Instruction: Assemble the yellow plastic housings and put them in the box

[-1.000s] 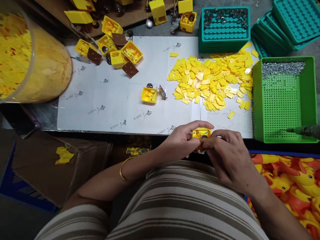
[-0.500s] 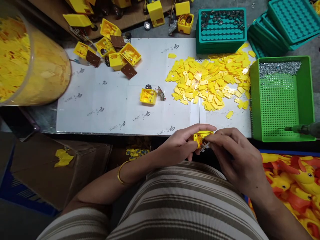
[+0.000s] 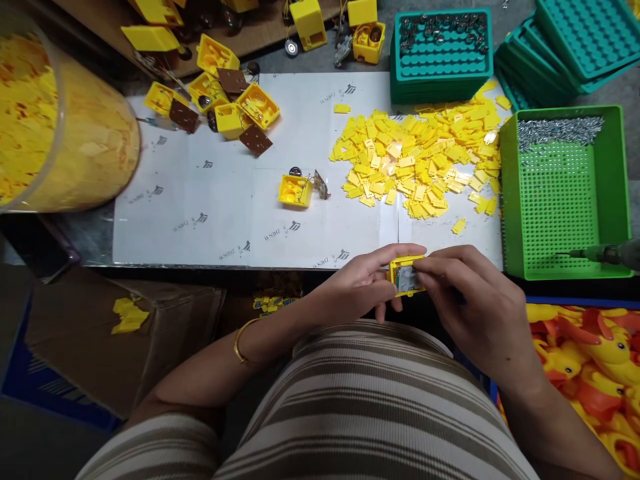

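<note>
My left hand is closed around a small yellow box, held just off the table's front edge. A grey circuit board lies inside the box's open face. The fingertips of my right hand pinch the board's right side at the box's rim. Beyond them on the white table sits another yellow box with a round metal part and a board wired to it. A heap of small yellow plates lies to the right of it.
A green basket holds screws, with a screwdriver tip over it. Teal trays stand behind the heap. More yellow boxes lie at the back left, beside a large clear tub. Yellow and orange toys fill a crate at right.
The circuit board, tilted at the box's edge before, now lies flat in its opening. The held box has turned its open face upward. The view has shifted slightly.
</note>
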Tool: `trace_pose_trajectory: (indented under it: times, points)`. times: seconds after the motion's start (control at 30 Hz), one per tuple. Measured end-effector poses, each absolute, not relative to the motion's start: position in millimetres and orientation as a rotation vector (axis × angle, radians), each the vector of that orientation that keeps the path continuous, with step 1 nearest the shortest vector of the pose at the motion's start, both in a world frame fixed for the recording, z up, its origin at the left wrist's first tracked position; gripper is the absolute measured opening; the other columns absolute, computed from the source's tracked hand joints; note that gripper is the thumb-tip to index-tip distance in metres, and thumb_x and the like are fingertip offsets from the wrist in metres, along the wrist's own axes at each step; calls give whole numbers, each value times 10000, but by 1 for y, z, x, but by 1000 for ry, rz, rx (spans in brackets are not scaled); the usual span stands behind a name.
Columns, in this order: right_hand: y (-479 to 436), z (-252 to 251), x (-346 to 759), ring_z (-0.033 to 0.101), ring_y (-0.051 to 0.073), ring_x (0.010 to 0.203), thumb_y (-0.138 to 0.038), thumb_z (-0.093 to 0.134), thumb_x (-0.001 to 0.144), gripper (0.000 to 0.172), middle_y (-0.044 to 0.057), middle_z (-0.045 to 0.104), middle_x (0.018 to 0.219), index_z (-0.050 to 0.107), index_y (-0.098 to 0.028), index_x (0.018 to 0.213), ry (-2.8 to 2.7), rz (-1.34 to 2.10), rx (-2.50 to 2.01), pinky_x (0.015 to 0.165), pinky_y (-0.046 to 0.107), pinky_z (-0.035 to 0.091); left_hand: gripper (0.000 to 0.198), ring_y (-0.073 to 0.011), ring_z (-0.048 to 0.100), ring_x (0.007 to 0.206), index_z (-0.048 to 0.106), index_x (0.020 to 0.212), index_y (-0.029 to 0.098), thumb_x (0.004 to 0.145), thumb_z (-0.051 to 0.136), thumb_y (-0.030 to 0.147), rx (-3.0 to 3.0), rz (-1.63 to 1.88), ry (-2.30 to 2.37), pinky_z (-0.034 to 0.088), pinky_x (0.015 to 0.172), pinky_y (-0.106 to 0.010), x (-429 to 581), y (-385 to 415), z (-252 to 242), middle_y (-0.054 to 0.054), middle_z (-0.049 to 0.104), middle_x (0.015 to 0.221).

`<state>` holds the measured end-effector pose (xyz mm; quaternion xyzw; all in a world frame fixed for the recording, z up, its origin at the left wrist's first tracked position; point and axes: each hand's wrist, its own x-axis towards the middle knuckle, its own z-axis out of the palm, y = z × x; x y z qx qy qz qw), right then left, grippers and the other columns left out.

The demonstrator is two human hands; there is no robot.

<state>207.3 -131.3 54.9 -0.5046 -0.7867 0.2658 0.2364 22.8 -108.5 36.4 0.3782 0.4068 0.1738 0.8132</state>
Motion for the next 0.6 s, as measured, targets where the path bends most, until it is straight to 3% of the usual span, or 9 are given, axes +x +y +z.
trace_pose_trajectory:
  times: [0.37,0.6]
  points:
    - [-119,59,207,625,148,797,-149,504,916,145,53,623,936,629,-200,969,-2325,687,-1376,601,246,496,535,-120,592,645,439,1368,180,856,529,306,767,419,855,483,448,-182,24,-109,28,-20,574,785]
    - [-117,44,195,594,156,754,-163,505,911,140,64,582,892,641,-160,944,-2299,607,-1405,590,274,489,500,-106,585,519,442,1362,165,867,479,231,842,400,958,454,433,-172,27,-110,22,17,570,606]
